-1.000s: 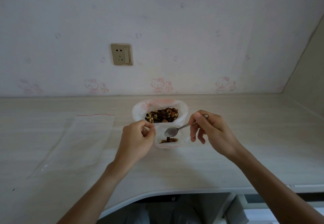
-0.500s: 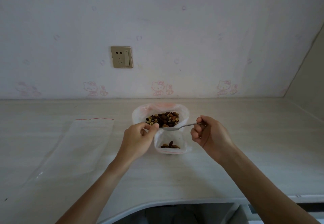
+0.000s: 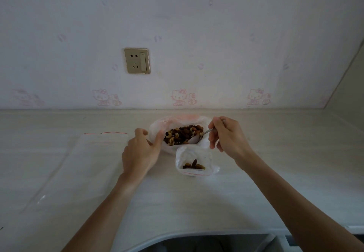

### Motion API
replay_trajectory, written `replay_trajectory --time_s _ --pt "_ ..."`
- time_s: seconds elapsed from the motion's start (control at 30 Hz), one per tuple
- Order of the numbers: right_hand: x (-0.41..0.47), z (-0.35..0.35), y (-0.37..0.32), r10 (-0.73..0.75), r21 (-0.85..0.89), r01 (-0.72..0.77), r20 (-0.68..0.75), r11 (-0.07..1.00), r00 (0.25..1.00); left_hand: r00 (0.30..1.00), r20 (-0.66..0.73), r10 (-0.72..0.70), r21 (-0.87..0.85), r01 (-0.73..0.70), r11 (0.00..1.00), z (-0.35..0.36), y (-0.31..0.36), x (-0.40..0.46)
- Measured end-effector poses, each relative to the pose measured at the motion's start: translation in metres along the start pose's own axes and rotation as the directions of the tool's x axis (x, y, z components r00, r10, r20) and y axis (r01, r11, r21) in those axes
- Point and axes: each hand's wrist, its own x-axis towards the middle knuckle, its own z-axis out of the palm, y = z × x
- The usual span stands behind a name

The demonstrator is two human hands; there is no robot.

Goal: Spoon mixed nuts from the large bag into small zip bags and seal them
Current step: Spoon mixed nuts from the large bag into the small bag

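1. We see a big bag point(image 3: 157, 127) of mixed nuts point(image 3: 184, 134) sitting open on the pale counter point(image 3: 275, 182), near the wall.
2. The nuts are brown, dark and yellow, and they fill the middle of the big bag.
3. Our left hand point(image 3: 140, 151) is at the left side of the big bag. Its thumb and fingers pinch the bag's edge and hold it open.
4. Our right hand point(image 3: 226, 136) is at the right side of the big bag. Its fingers are curled around the handle of a metal spoon point(image 3: 197, 138).
5. The round end of the spoon dips down into the nuts, at the right side of the pile. We cannot tell if any nuts are on it.
6. A small zip bag point(image 3: 194, 162) sits just in front of the big bag, touching it. It lies between our two hands and a bit closer to us.
7. The small bag is open at the top, with a thin red line along its near edge. A few nuts lie inside it at the bottom.
8. No hand touches the small bag. Our right hand is just above and to the right of it.
9. Another clear zip bag point(image 3: 78, 163) lies flat on the counter, off to the left of our left hand. It has a red line along its far edge.
10. A wall plug point(image 3: 137, 60) is on the wall above the bags.
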Motion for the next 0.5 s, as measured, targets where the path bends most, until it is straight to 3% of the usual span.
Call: replay_trajectory --time_s 0.07,0.17,0.5 --pt "0.006 0.004 0.002 0.024 -0.002 -0.024 0.019 1.0 1.0 0.999 0.042 0.033 -0.038 -0.031 0.999 0.004 -0.003 0.0" --pt "0.013 0.01 0.006 0.076 0.038 -0.078 0.054 0.996 0.996 0.995 0.051 0.083 -0.227 -0.069 0.971 0.008 -0.002 0.001" --pt "0.025 0.012 0.008 0.14 0.128 -0.161 0.157 0.979 0.978 0.99 0.065 0.122 -0.61 -0.057 0.79 0.015 0.009 -0.005"
